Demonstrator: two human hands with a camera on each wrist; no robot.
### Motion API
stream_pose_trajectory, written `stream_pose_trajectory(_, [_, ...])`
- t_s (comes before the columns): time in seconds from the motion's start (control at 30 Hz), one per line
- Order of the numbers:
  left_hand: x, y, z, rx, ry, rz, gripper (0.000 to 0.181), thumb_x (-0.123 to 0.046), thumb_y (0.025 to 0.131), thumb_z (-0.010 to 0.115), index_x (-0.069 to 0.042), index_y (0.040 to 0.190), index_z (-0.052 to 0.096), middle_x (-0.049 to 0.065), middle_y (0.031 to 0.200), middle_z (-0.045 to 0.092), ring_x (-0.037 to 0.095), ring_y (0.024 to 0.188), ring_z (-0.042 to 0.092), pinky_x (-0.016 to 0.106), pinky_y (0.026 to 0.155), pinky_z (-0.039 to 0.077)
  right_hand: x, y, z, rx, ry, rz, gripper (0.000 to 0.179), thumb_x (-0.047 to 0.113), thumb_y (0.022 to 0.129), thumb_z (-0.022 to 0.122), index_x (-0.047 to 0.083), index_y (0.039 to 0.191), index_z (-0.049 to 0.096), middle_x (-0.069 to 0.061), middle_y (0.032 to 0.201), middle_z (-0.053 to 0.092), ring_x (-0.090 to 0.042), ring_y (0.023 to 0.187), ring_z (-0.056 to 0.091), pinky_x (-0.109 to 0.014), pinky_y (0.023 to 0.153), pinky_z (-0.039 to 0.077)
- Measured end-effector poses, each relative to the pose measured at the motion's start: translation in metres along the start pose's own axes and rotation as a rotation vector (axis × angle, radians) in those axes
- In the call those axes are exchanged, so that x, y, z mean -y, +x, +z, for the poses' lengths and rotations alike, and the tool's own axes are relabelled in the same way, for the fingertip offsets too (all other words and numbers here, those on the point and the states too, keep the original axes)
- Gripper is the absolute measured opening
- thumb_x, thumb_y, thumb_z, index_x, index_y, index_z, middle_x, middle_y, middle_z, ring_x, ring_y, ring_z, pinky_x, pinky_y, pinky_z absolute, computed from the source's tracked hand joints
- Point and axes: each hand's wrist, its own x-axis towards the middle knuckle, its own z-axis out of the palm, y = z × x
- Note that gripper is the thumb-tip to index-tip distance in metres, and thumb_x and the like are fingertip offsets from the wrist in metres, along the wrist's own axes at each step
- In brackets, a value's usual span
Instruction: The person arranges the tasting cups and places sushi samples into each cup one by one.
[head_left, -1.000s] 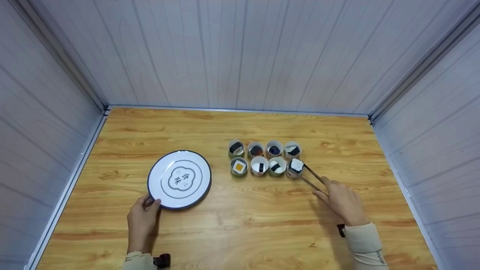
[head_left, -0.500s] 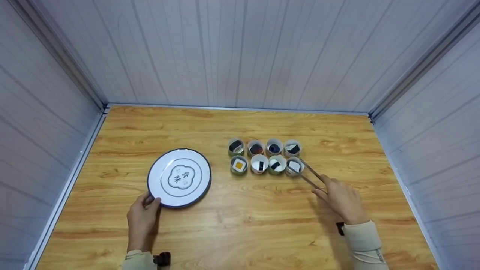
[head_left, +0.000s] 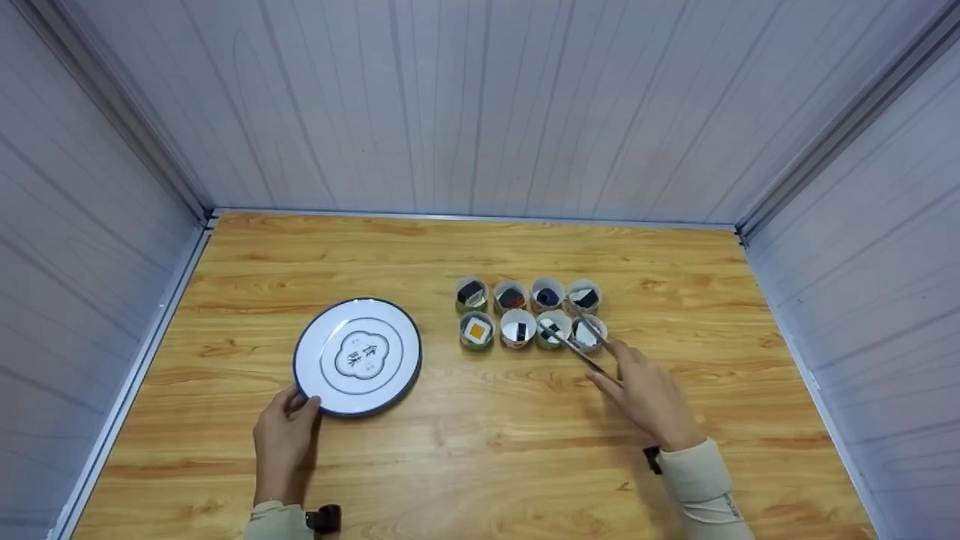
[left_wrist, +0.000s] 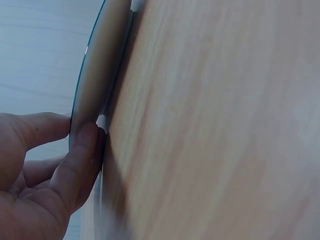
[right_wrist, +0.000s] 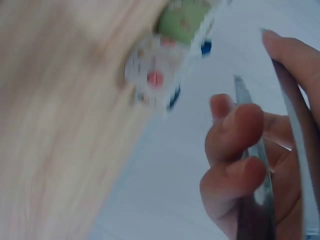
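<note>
In the head view, my left hand [head_left: 283, 442] pinches the near left rim of a round white plate [head_left: 352, 309] with a blue edge. The left wrist view shows the thumb on the upper face and fingers [left_wrist: 75, 165] beneath. My right hand [head_left: 649, 397] grips metal tongs [head_left: 583, 358], whose arms are spread apart with nothing between their tips. Those tips hang over the right end of two rows of small cups, across the front right cup [head_left: 601, 337] and its left neighbour [head_left: 553, 345]. A white piece [head_left: 583, 334] with dark edges lies in the front right cup.
Several other cups hold small sushi-like pieces, one white with a yellow square [head_left: 476, 330], others with dark strips or tops. Pale panel walls [head_left: 480, 112] enclose the wooden table [head_left: 465, 450] at the back and both sides.
The tongs first held the white dark-edged piece at the front right cup; it then sat lower inside the cup. Now the tongs are off it, shifted left and spread wider. My left hand stays still.
</note>
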Motion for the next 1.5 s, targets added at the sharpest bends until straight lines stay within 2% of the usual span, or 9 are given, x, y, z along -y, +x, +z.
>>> stream_pose_trajectory(0.1, [-0.001,0.0,0.001,0.004,-0.001,-0.007,0.052,-0.017,0.102,0.058,0.006,0.146,0.043,0.029,0.134,0.055,0.038,0.12,0.058,0.046,0.1,0.05,0.011,0.004,0.01,0.009,0.045,-0.022,0.057,0.045,0.095,0.068,0.011,0.137,0.053,-0.008,0.102,0.066,-0.023,0.07,0.061,-0.042,0.054,0.05])
stream_pose_trajectory(0.17, [-0.001,0.0,0.001,0.005,0.0,-0.007,0.052,-0.017,0.102,0.058,0.006,0.146,0.043,0.029,0.134,0.055,0.039,0.12,0.058,0.046,0.1,0.05,0.017,0.006,0.015,0.018,0.072,-0.033,0.055,0.051,0.095,0.064,0.015,0.136,0.053,-0.005,0.095,0.063,-0.02,0.068,0.058,-0.04,0.052,0.048])
stream_pose_trajectory(0.33, [0.001,0.0,-0.001,0.003,-0.001,-0.003,0.053,-0.018,0.102,0.058,0.007,0.146,0.042,0.029,0.133,0.055,0.038,0.12,0.057,0.047,0.101,0.049,0.035,0.012,0.024,0.037,0.099,-0.054,0.059,0.053,0.096,0.062,0.016,0.141,0.051,-0.007,0.108,0.066,-0.02,0.078,0.064,-0.042,0.059,0.053])
stream_pose_trajectory(0.4, [0.001,0.0,-0.001,0.002,-0.001,0.001,0.053,-0.018,0.102,0.059,0.007,0.146,0.043,0.029,0.133,0.055,0.038,0.119,0.057,0.047,0.1,0.049,0.042,0.015,0.026,0.037,0.11,-0.075,0.057,0.045,0.096,0.067,0.013,0.141,0.051,-0.008,0.113,0.065,-0.02,0.084,0.065,-0.043,0.061,0.054])
stream_pose_trajectory(0.6, [0.002,-0.001,-0.001,-0.01,0.017,0.047,0.052,-0.018,0.102,0.059,0.008,0.144,0.044,0.029,0.132,0.056,0.038,0.118,0.058,0.047,0.1,0.049,0.06,0.023,0.036,0.021,0.121,-0.163,0.052,0.042,0.096,0.068,0.01,0.134,0.054,-0.007,0.1,0.062,-0.017,0.077,0.059,-0.037,0.057,0.049])
stream_pose_trajectory(0.83, [0.002,0.0,0.001,-0.005,0.01,0.007,0.052,-0.017,0.102,0.057,0.007,0.146,0.043,0.029,0.134,0.055,0.039,0.12,0.056,0.047,0.101,0.049,0.087,0.032,0.047,0.066,0.143,-0.218,0.055,0.042,0.096,0.067,0.011,0.139,0.051,-0.009,0.105,0.063,-0.02,0.082,0.063,-0.038,0.063,0.053])
stream_pose_trajectory(1.07, [0.0,0.001,0.001,-0.008,0.013,-0.034,0.053,-0.017,0.102,0.057,0.006,0.147,0.042,0.028,0.135,0.054,0.038,0.121,0.056,0.047,0.101,0.048,0.118,0.04,0.063,0.111,0.114,-0.264,0.061,0.045,0.097,0.064,0.006,0.141,0.049,-0.015,0.13,0.058,-0.032,0.102,0.064,-0.048,0.081,0.058])
stream_pose_trajectory(1.33, [-0.002,0.001,0.0,-0.004,0.009,-0.054,0.055,-0.018,0.103,0.057,0.006,0.148,0.039,0.029,0.138,0.052,0.04,0.123,0.054,0.047,0.102,0.048,0.161,0.051,0.08,0.183,0.045,-0.284,0.058,0.054,0.093,0.065,0.012,0.132,0.055,-0.003,0.108,0.06,-0.02,0.09,0.061,-0.037,0.071,0.056])
stream_pose_trajectory(1.5, [-0.002,-0.001,0.0,-0.003,0.034,-0.018,0.054,-0.018,0.102,0.057,0.007,0.147,0.041,0.03,0.135,0.054,0.04,0.121,0.057,0.048,0.1,0.049,0.184,0.058,0.098,0.144,-0.065,-0.362,0.051,0.055,0.089,0.069,0.014,0.119,0.061,-0.002,0.1,0.06,-0.019,0.085,0.06,-0.033,0.064,0.053])
